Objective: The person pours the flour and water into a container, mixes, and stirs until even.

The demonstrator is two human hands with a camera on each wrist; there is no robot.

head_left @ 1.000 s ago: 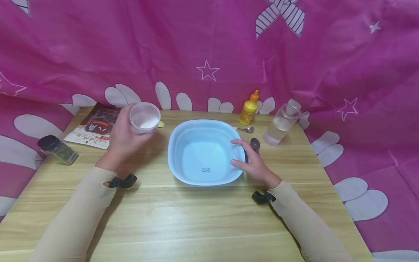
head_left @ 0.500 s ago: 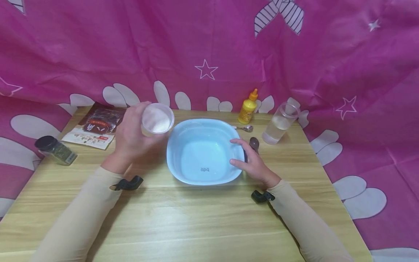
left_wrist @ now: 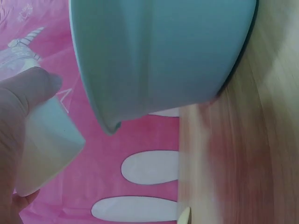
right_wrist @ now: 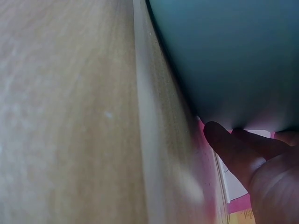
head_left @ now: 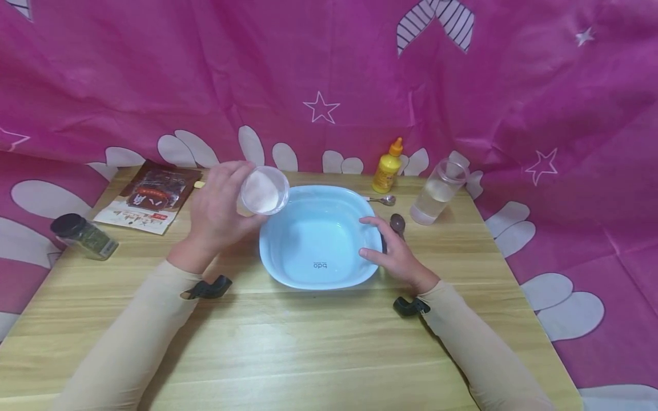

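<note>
My left hand (head_left: pixel 218 205) grips a clear plastic cup (head_left: pixel 264 190) holding a white substance. The cup is tilted to the right, its mouth by the left rim of a light blue basin (head_left: pixel 319 284). In the left wrist view, the thumb lies along the cup (left_wrist: pixel 51 144), which is raised off the table beside the basin wall (left_wrist: pixel 163 51). My right hand (head_left: pixel 396 254) holds the basin's right side, two fingertips over the rim. Fingers (right_wrist: pixel 229 144) touch the basin's outer wall in the right wrist view. Whether anything is falling from the cup cannot be seen.
A brown-and-white packet (head_left: pixel 149 197) and a black-lidded jar (head_left: pixel 84 235) lie at left. At right stand a yellow squeeze bottle (head_left: pixel 386 171) and a tall clear cup of liquid (head_left: pixel 438 194). A metal spoon (head_left: pixel 382 200) and a dark spoon (head_left: pixel 397 222) lie near the basin.
My left hand has carried the cup right, to the basin's left rim, tilting it further so the white contents lean toward its mouth. The right hand and basin stay nearly still.
</note>
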